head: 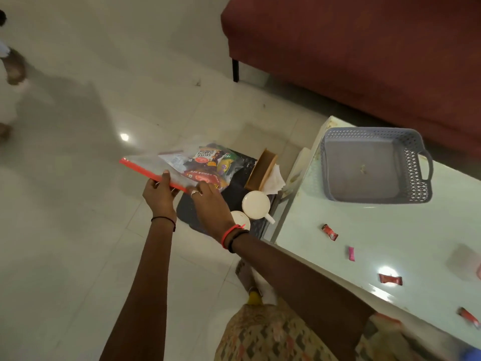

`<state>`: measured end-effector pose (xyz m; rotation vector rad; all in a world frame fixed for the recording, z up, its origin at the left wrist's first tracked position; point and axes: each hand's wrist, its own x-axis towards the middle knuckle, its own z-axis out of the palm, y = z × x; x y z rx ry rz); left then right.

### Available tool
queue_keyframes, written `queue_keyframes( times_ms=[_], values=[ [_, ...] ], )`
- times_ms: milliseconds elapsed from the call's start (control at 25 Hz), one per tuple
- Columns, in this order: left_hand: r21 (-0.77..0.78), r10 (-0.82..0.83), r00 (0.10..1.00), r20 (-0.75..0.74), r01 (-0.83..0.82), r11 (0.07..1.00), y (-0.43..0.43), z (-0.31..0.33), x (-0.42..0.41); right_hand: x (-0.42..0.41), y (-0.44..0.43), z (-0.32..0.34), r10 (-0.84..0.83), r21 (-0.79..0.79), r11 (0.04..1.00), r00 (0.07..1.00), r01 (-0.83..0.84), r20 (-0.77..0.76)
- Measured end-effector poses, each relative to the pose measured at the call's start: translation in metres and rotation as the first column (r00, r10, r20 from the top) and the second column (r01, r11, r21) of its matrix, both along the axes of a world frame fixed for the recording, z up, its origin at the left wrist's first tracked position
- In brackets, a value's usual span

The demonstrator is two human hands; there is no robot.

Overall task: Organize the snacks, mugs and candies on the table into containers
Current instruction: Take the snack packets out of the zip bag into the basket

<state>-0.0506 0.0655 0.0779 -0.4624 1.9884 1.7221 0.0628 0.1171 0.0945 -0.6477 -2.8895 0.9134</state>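
Note:
A clear zip bag (166,165) with a red seal strip holds several snack packets (208,162). My left hand (160,195) pinches the red strip near its middle. My right hand (210,204) grips the same strip further right. The bag hangs over a dark tray (242,162) on the floor, left of the table. Two white mugs (256,208) stand on that tray; the nearer one is partly hidden by my right wrist. Several wrapped candies (330,232) lie loose on the white table (390,225). A grey plastic basket (374,165) sits on the table's far end.
A brown tissue holder (261,169) with white tissue stands on the tray. A dark red sofa (364,56) runs behind the table. Pale floor tiles stretch to the left, where another person's feet (14,66) stand at the frame edge.

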Motion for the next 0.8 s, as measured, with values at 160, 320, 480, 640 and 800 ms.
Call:
queue_keyframes(
  times_ms=[160, 320, 480, 640, 800],
  values=[
    [0.014, -0.08, 0.989, -0.127, 0.083, 0.996, 0.046, 0.055, -0.017, -0.006, 0.036, 0.042, -0.126, 0.058, 0.989, 0.987, 0.133, -0.103],
    [-0.046, -0.171, 0.943, -0.287, 0.165, 0.985, 0.086, 0.112, -0.018, -0.003, 0.069, 0.081, -0.231, 0.056, 0.969, 0.962, 0.241, -0.149],
    [0.051, -0.216, 0.885, -0.413, 0.259, 0.964, 0.118, 0.18, -0.003, 0.017, 0.097, 0.133, -0.391, -0.17, 0.919, 0.872, 0.355, -0.295],
    [0.111, -0.271, 0.831, -0.485, 0.366, 0.924, 0.147, 0.233, 0.036, 0.064, 0.124, 0.18, -0.568, -0.434, 0.806, 0.728, 0.401, -0.383],
    [0.215, -0.301, 0.847, -0.439, 0.424, 0.88, 0.185, 0.258, 0.1, 0.137, 0.155, 0.204, -0.628, -0.446, 0.771, 0.657, 0.453, -0.417]
  ],
)
